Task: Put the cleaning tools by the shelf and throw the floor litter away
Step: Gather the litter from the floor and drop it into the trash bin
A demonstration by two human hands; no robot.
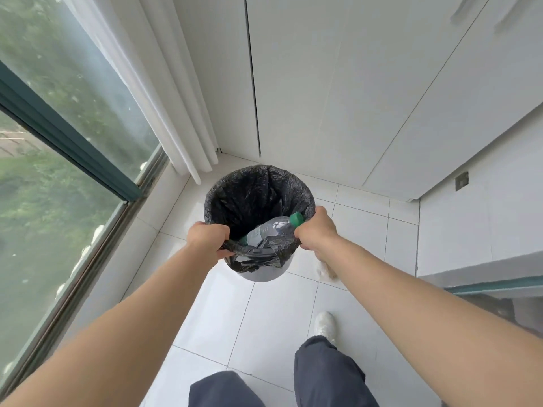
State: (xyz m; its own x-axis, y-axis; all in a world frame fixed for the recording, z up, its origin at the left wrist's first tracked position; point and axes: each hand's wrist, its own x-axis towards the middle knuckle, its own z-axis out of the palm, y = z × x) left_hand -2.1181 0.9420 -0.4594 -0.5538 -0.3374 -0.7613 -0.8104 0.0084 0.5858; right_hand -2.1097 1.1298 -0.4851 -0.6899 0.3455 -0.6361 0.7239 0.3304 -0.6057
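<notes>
A grey waste bin point(261, 273) lined with a black plastic bag point(249, 195) stands in the middle of the view above the white tiled floor. My left hand point(210, 239) grips the bin's near-left rim over the bag. My right hand point(316, 229) grips the right rim. Inside the bag lies a clear plastic bottle point(269, 229) with a green cap point(296, 219), its cap end up against my right hand. A second green bit shows at the bottle's lower end. No cleaning tools are in view.
A big window with a dark green frame point(67, 142) and a white curtain point(164, 92) run along the left. White cupboard doors point(338, 83) fill the far corner. A brownish scrap point(326, 270) lies on the floor point(279, 318) under my right forearm. My legs and a white shoe point(326, 323) are below.
</notes>
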